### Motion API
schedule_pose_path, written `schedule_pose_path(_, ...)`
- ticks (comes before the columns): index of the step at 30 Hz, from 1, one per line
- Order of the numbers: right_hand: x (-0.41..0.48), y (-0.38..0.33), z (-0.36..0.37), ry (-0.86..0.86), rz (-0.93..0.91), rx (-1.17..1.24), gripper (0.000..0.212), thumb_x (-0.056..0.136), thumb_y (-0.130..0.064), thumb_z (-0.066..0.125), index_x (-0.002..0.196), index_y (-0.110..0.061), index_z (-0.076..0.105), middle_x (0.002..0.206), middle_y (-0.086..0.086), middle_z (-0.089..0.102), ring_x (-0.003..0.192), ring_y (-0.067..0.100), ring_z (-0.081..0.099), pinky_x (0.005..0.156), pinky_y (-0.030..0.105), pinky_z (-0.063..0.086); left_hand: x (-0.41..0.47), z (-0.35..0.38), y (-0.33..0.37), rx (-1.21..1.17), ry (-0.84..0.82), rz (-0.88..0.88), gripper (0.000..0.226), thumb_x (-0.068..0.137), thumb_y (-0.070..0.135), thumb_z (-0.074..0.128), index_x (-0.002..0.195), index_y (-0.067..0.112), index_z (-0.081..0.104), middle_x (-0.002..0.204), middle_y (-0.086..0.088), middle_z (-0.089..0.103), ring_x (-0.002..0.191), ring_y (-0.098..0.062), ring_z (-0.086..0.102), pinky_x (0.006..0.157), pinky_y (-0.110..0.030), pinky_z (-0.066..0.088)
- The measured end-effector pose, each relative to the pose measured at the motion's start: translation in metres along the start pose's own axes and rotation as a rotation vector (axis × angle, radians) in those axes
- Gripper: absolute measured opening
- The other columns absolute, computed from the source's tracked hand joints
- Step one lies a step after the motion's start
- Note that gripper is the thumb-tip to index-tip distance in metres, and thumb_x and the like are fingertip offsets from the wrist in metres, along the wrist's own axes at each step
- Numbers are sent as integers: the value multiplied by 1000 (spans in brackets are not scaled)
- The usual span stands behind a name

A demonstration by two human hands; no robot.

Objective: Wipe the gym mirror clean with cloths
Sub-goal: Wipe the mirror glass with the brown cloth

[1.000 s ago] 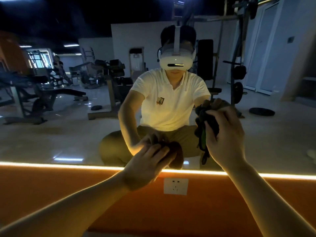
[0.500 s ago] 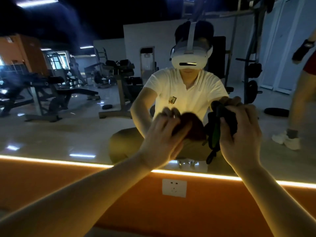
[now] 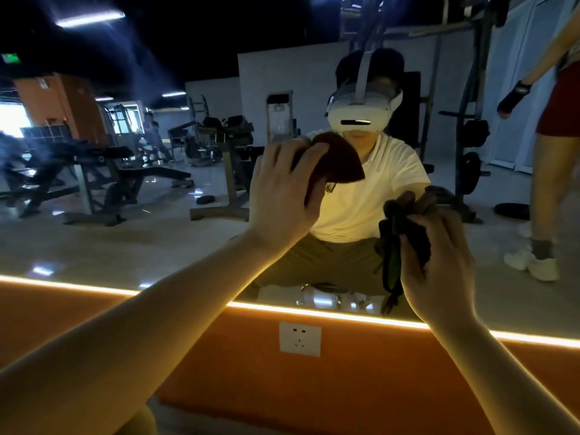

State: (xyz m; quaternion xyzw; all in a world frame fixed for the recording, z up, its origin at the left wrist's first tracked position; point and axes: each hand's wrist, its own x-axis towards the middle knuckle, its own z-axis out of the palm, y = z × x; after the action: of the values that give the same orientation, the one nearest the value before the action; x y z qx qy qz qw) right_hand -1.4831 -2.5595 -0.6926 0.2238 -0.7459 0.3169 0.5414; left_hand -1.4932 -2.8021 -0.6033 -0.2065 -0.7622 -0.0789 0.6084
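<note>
The step in hand looks like the wiping itself. The left hand [image 3: 282, 196] holds a brown cloth [image 3: 340, 160] flat against the mirror [image 3: 125, 243], well above the glass's lower edge and about midway along the part in view. Its fingers [image 3: 273, 155] are spread and nearly straight over the cloth, pressing rather than clutching, and one corner of the cloth sticks out to the right past the hand.

The right hand [image 3: 439, 265] is lower and further right, nearer the lower edge of the mirror. Its fingers [image 3: 452, 233] are curled tightly round a bunched dark cloth [image 3: 408, 230] with a green strip hanging from it. Whether that bundle touches the glass cannot be told from here.

Below the mirror a glowing light strip [image 3: 94, 285] runs along its bottom edge, and under that an orange wall [image 3: 361, 394] carries a white socket [image 3: 300, 339].

The job seems to be mid-course: only a small patch near the lower edge is being worked, and much glass stretches away to the left and above. The next move calls for steady flat pressure from the left palm while it sweeps across in overlapping passes, so no strip is missed. The dark cloth would serve better opened out than wadded. Near the bottom, keep the cloths on the glass and off the light strip.
</note>
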Motion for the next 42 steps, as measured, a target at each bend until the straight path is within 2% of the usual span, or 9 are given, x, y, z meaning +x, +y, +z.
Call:
schedule_pose_path(3,-5,5,-4,-23,17,23,26,98,-19,55,117,-2,61,125,14,51,98,21,59,72,27,51,-19,12,9,-39,-12,15,38,93,28,71,127,21,56,132,-12,54,119,-29,47,95,-42,46)
schedule_pose_path(11,-13,1,-5,-71,16,42,17,97,-10,59,114,-7,61,113,6,54,92,14,57,73,17,46,-174,7,9,76,-583,602,39,78,29,86,115,23,74,119,-4,63,112,-24,52,95,-43,54)
schedule_pose_path(15,-11,6,-14,-68,2,40,20,93,-4,64,113,-4,61,116,8,55,93,14,57,71,26,52,-92,9,19,45,-318,400,46,80,25,81,122,21,65,135,-9,52,129,-31,47,109,-52,44)
schedule_pose_path(19,-1,17,-25,44,104,42,22,93,0,64,115,-1,60,120,16,56,98,4,50,83,8,44,19,8,37,-38,21,-40,30,89,23,72,117,14,64,125,-16,59,116,-29,51,97,-37,41)
schedule_pose_path(21,1,21,-29,65,137,36,24,92,4,65,115,1,59,118,17,56,96,-4,46,86,2,39,25,17,46,-55,69,-59,25,90,22,71,112,12,67,122,-16,60,112,-30,53,94,-33,41)
schedule_pose_path(30,-21,23,-30,-101,109,27,22,95,-15,62,117,-11,60,117,-17,41,91,1,52,71,10,41,-171,42,67,-31,-560,513,21,80,25,67,100,20,74,108,-6,67,101,-26,52,79,-42,60)
schedule_pose_path(35,-21,32,-33,-68,81,57,20,95,-10,60,115,-8,61,119,2,53,92,8,59,75,11,46,-79,26,54,2,-290,301,35,83,25,76,116,20,67,127,-11,60,120,-30,51,99,-49,50)
schedule_pose_path(39,-21,34,-32,-40,88,44,24,98,-19,52,118,-8,59,122,-3,48,94,6,56,76,14,46,22,26,62,-69,69,-69,26,91,24,68,114,11,67,121,-17,61,112,-32,53,93,-36,43)
schedule_pose_path(42,-20,36,-33,-20,108,41,25,97,-22,51,117,-8,59,123,5,51,93,7,55,77,13,45,-1,43,75,-126,67,6,24,90,21,73,112,11,68,119,-16,60,111,-31,53,94,-36,43)
